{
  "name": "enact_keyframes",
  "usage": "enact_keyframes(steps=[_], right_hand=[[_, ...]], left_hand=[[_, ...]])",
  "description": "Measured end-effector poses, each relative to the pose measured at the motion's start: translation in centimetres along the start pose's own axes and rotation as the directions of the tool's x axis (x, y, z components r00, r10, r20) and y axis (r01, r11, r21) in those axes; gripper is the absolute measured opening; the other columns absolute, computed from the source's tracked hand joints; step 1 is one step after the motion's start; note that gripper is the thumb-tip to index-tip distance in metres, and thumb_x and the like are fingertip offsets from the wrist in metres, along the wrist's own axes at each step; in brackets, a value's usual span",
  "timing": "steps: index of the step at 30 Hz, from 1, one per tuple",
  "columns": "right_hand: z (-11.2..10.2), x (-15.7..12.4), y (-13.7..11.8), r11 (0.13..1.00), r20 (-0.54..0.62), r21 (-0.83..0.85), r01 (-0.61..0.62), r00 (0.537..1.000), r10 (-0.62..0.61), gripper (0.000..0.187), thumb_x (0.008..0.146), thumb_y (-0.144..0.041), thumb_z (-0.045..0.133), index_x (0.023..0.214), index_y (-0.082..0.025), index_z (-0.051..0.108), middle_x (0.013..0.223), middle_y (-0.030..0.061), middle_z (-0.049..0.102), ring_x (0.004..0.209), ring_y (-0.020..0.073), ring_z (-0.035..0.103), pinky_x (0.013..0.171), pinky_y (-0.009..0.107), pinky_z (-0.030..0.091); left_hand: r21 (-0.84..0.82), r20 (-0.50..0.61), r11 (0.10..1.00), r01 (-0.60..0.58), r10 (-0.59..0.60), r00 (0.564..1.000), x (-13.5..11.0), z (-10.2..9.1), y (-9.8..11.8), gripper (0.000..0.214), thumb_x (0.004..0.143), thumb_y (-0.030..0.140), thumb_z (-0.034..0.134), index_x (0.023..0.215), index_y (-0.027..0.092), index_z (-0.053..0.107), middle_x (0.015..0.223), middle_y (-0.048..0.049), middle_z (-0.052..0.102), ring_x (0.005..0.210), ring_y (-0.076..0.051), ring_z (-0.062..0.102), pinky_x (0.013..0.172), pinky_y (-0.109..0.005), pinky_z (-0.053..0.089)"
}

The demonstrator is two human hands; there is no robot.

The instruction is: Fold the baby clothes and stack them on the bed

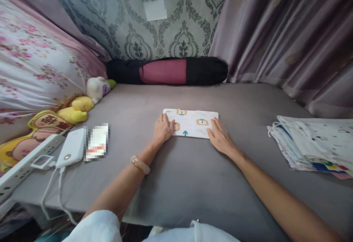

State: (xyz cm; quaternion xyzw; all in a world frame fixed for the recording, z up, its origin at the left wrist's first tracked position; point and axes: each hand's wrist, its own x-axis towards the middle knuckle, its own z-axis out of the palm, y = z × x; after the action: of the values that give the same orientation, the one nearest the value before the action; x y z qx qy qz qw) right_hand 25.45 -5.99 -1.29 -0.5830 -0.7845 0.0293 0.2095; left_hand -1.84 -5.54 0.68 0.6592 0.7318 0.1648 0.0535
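Observation:
A folded white cloth point(190, 122) printed with orange and green figures lies flat as a rectangle on the grey bed surface point(182, 179). My left hand point(164, 128) rests on its left end, fingers stretched forward and thumb apart on the fabric. At the opposite end, my right hand point(221, 138) lies along the edge with its fingers extended and touching the cloth. Neither hand grasps the cloth; both lie against it. A pale bangle point(140, 165) circles my left wrist.
To the right sits a stack of folded printed cloths point(314, 143). On the left are a power strip point(27, 161), a white power bank point(72, 148) with cables, a blurred packet point(97, 142) and plush toys point(79, 109). A black and pink roll bag point(165, 71) lies along the wall.

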Motion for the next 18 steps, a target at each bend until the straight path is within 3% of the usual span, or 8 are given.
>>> enact_keyframes(steps=[3, 5, 8, 13, 18], right_hand=[[-1.0, -0.7, 1.7, 0.984, -0.09, 0.168, -0.066, 0.993, 0.081, 0.053, 0.093, -0.039, 0.031, 0.127, -0.006, 0.056, 0.134, 0.021, 0.056, 0.124, 0.0268, 0.052, 0.103, 0.04, 0.043], [-1.8, -1.6, 2.8, 0.971, -0.11, 0.19, -0.147, 0.979, 0.17, 0.043, 0.09, -0.041, 0.037, 0.104, -0.015, 0.067, 0.112, 0.0161, 0.066, 0.103, 0.0259, 0.062, 0.09, 0.04, 0.05], [-2.8, -3.0, 3.8, 0.958, -0.087, 0.189, -0.217, 0.968, 0.237, 0.034, 0.083, -0.046, 0.046, 0.081, -0.019, 0.068, 0.086, 0.0102, 0.064, 0.08, 0.023, 0.061, 0.078, 0.039, 0.05], [-3.6, -4.1, 3.2, 0.942, 0.014, 0.25, -0.222, 0.974, 0.225, 0.031, 0.078, -0.048, 0.05, 0.071, -0.021, 0.065, 0.086, 0.0092, 0.063, 0.086, 0.0233, 0.06, 0.082, 0.038, 0.048], [-3.9, -3.6, 2.1, 0.917, 0.043, 0.249, -0.311, 0.95, 0.31, 0.029, 0.079, -0.046, 0.053, 0.069, -0.021, 0.063, 0.086, 0.0091, 0.063, 0.088, 0.0232, 0.06, 0.084, 0.037, 0.046]], left_hand=[[-0.131, -0.012, 0.987, 0.096, -0.098, 0.995, -0.3, -1.7, -2.1, 0.043, 0.092, 0.039, 0.047, 0.118, 0.008, 0.06, 0.122, -0.0188, 0.06, 0.117, -0.026, 0.056, 0.1, -0.035, 0.042], [-0.193, 0.038, 0.966, 0.17, -0.166, 0.985, -0.9, -3.1, -3.7, 0.035, 0.088, 0.039, 0.052, 0.102, 0.011, 0.068, 0.109, -0.0155, 0.064, 0.106, -0.024, 0.059, 0.095, -0.034, 0.045], [-0.233, 0.124, 0.95, 0.209, -0.184, 0.975, -2.5, -4.7, -5.4, 0.029, 0.082, 0.04, 0.057, 0.087, 0.015, 0.072, 0.102, -0.0115, 0.064, 0.097, -0.023, 0.06, 0.091, -0.035, 0.046], [-0.306, 0.172, 0.932, 0.194, -0.146, 0.974, -4.3, -5.4, -6.4, 0.033, 0.076, 0.047, 0.06, 0.083, 0.018, 0.074, 0.092, -0.0068, 0.065, 0.089, -0.022, 0.059, 0.081, -0.033, 0.048], [-0.275, 0.172, 0.927, 0.254, -0.213, 0.962, -3.9, -4.7, -6.2, 0.038, 0.074, 0.05, 0.06, 0.086, 0.018, 0.074, 0.089, -0.0076, 0.066, 0.088, -0.024, 0.059, 0.079, -0.033, 0.047]])
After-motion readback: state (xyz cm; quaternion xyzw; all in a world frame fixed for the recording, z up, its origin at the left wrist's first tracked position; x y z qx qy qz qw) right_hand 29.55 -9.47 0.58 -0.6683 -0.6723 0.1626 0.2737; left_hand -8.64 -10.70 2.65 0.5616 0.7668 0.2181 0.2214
